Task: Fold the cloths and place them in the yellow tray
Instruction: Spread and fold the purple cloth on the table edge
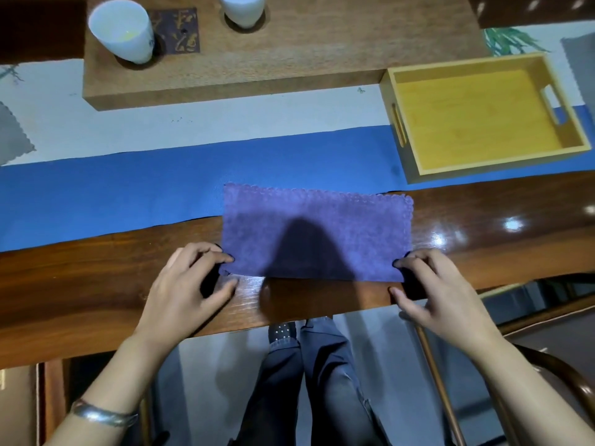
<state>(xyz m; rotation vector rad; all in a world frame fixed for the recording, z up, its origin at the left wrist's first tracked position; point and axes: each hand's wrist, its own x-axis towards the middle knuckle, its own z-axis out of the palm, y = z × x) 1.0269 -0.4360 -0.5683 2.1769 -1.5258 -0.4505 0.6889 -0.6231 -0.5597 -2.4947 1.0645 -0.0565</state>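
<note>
**Two hands at the near corners of a purple cloth**

The left hand's fingertips (225,257) pinch the near left corner of a purple cloth (317,233); the left hand (190,284) rests on a glossy wooden table (96,284). The right hand (441,291) mirrors it, fingertips gripping the near right corner. The cloth lies flat as a wide rectangle, its scalloped far edge overlapping a blue table runner (112,191). A silver bracelet (103,415) circles the left wrist. Beyond and to the right sits the yellow tray (409,156), holding nothing. Further back, a wooden block (289,59) carries two white cups (124,29). A grey cloth (13,133) shows at the left edge.
</note>
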